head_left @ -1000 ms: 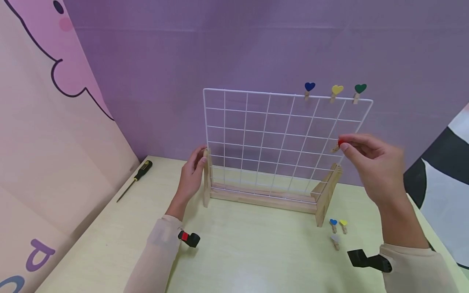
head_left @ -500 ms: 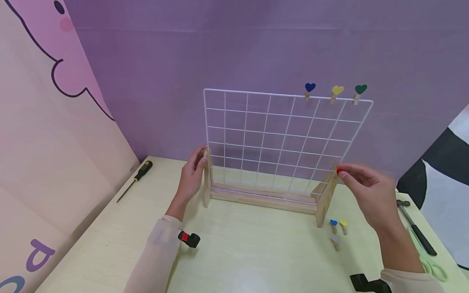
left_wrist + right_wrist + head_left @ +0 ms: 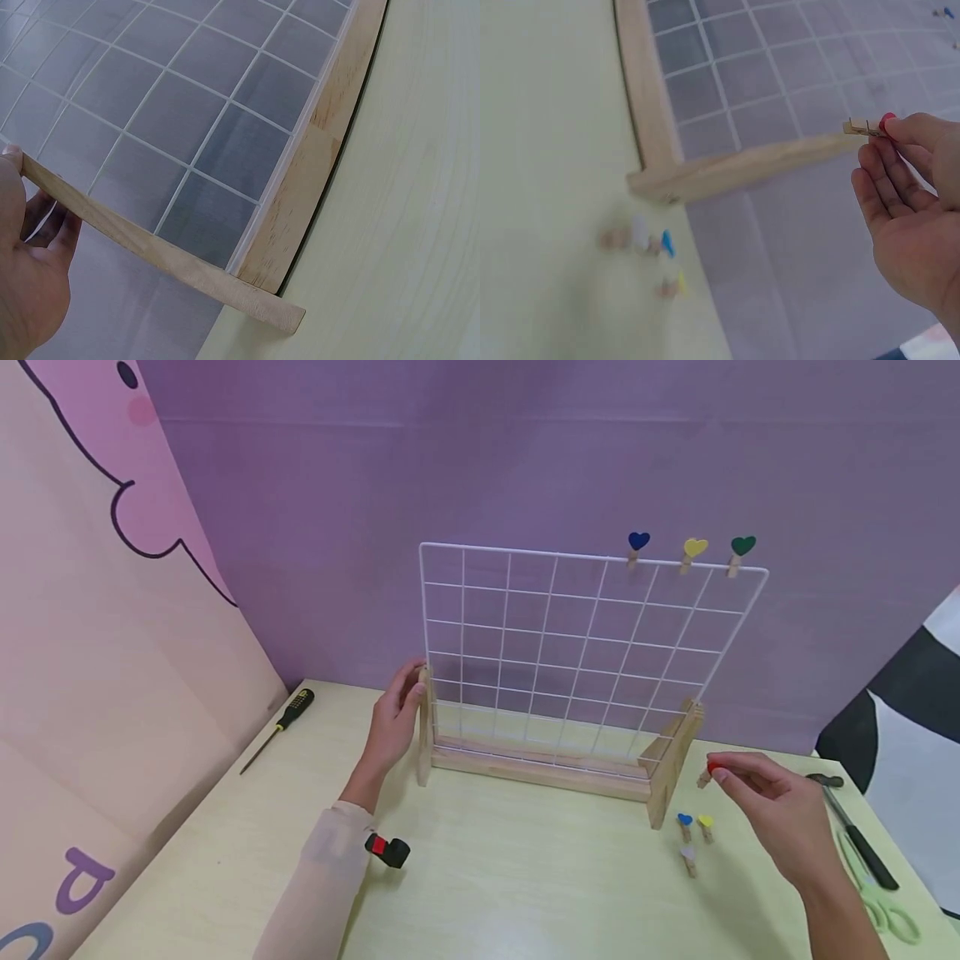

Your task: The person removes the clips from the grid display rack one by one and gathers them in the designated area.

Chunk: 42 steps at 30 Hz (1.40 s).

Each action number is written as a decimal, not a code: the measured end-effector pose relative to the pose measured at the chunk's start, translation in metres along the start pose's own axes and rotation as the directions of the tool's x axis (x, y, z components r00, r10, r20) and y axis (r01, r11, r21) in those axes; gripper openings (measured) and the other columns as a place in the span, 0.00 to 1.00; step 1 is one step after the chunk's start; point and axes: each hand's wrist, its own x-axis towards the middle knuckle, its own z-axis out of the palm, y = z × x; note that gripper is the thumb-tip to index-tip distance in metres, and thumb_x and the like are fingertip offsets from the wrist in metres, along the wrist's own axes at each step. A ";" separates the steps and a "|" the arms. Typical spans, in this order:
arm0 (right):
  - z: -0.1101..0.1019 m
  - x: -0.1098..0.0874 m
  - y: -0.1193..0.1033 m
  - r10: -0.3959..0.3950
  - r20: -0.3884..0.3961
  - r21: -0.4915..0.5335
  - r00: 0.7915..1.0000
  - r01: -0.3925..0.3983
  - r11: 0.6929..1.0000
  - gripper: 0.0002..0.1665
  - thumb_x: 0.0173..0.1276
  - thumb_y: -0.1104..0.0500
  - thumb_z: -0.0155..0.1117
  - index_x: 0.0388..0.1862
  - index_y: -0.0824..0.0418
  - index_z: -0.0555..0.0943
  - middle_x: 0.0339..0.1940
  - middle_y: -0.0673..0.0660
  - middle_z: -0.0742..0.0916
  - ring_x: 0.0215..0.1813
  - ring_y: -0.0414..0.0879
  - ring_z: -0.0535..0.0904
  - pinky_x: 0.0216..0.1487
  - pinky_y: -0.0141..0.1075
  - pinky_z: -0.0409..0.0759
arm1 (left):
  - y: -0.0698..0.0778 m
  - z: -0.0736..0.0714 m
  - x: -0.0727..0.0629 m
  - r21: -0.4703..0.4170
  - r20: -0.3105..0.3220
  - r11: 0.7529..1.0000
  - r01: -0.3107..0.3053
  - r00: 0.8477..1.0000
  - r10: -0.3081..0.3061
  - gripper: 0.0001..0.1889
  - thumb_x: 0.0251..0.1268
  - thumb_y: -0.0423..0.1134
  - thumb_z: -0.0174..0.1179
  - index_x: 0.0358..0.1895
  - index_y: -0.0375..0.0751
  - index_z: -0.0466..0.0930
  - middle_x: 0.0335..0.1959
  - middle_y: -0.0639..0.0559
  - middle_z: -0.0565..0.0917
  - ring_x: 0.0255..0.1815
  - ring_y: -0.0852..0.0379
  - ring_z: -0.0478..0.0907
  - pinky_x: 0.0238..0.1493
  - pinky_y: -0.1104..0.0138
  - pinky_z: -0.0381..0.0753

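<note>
A white wire grid (image 3: 570,635) stands in a wooden stand (image 3: 540,781). With thumb and fingers on either side, my left hand (image 3: 394,714) grips the stand's left upright (image 3: 161,251). My right hand (image 3: 783,814) pinches a small wooden clothespin (image 3: 866,129) by its red end, in the air right of the stand. Along the grid's top wire sit a dark blue heart clothespin (image 3: 638,541), a yellow one (image 3: 695,547) and a green one (image 3: 742,546). Below my right hand lie a blue heart clothespin (image 3: 686,821), a yellow one (image 3: 706,822) and a whitish one (image 3: 687,853).
A screwdriver (image 3: 288,714) lies along the table's left edge. On the right are a hammer (image 3: 862,843) and light green scissors (image 3: 873,893), partly behind my right arm. A purple cloth (image 3: 315,510) hangs behind the table (image 3: 480,877).
My right hand has come down from beside the grid's right side to just above the table, still pinching the red clothespin. The hammer and scissors have come into view. My left hand stays put.
</note>
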 end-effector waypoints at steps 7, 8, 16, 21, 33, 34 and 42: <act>-0.009 -0.015 0.026 0.057 0.066 -0.061 0.996 -0.053 0.997 0.15 0.74 0.61 0.67 0.57 0.64 0.85 0.42 0.30 0.89 0.43 0.26 0.85 0.45 0.15 0.81 | -0.002 0.001 0.001 -0.002 0.002 1.000 0.000 1.000 0.000 0.23 0.85 0.43 0.48 0.77 0.53 0.65 0.71 0.44 0.76 0.73 0.46 0.74 0.75 0.49 0.73; -0.009 -0.017 0.029 0.070 0.074 -0.066 0.995 -0.065 0.996 0.15 0.74 0.60 0.67 0.56 0.64 0.86 0.42 0.30 0.89 0.43 0.26 0.85 0.45 0.15 0.81 | -0.002 0.001 0.001 -0.002 0.003 1.000 0.002 1.000 -0.002 0.23 0.85 0.43 0.47 0.77 0.53 0.65 0.71 0.44 0.76 0.73 0.46 0.74 0.75 0.50 0.73; -0.013 -0.030 0.053 0.157 0.175 -0.157 0.972 -0.130 0.979 0.17 0.74 0.57 0.68 0.56 0.66 0.85 0.41 0.33 0.90 0.43 0.25 0.85 0.41 0.18 0.82 | 0.001 0.001 0.000 -0.014 0.002 1.000 0.002 1.000 -0.002 0.24 0.85 0.41 0.47 0.78 0.48 0.65 0.72 0.44 0.76 0.73 0.46 0.74 0.76 0.49 0.72; -0.014 -0.034 0.063 0.215 0.230 -0.222 0.949 -0.164 0.961 0.18 0.73 0.57 0.69 0.55 0.68 0.86 0.42 0.32 0.88 0.43 0.22 0.82 0.41 0.20 0.84 | 0.000 0.003 0.000 -0.020 0.002 1.000 0.008 1.000 -0.008 0.24 0.85 0.41 0.47 0.78 0.44 0.64 0.72 0.43 0.76 0.74 0.45 0.73 0.76 0.49 0.72; -0.020 -0.033 0.083 0.282 0.397 -0.248 0.873 -0.194 0.949 0.18 0.72 0.59 0.68 0.57 0.67 0.86 0.49 0.43 0.90 0.45 0.22 0.81 0.44 0.24 0.85 | 0.000 0.001 0.001 -0.035 -0.002 0.999 0.041 0.999 -0.041 0.24 0.85 0.37 0.47 0.79 0.42 0.63 0.73 0.38 0.74 0.75 0.42 0.71 0.78 0.48 0.70; -0.020 -0.032 0.083 0.301 0.398 -0.260 0.867 -0.208 0.943 0.19 0.72 0.58 0.69 0.57 0.67 0.86 0.50 0.45 0.90 0.45 0.22 0.81 0.44 0.24 0.85 | 0.000 0.001 0.000 -0.033 -0.005 0.999 0.037 0.999 -0.038 0.24 0.85 0.37 0.47 0.78 0.43 0.64 0.72 0.39 0.75 0.75 0.42 0.72 0.77 0.49 0.70; -0.019 -0.035 0.089 0.291 0.366 -0.290 0.884 -0.189 0.938 0.19 0.71 0.56 0.71 0.56 0.66 0.87 0.47 0.44 0.91 0.45 0.24 0.82 0.43 0.23 0.83 | 0.000 0.000 -0.001 -0.021 0.002 1.000 0.004 1.000 -0.004 0.23 0.85 0.42 0.48 0.77 0.50 0.66 0.72 0.44 0.76 0.74 0.46 0.73 0.76 0.50 0.71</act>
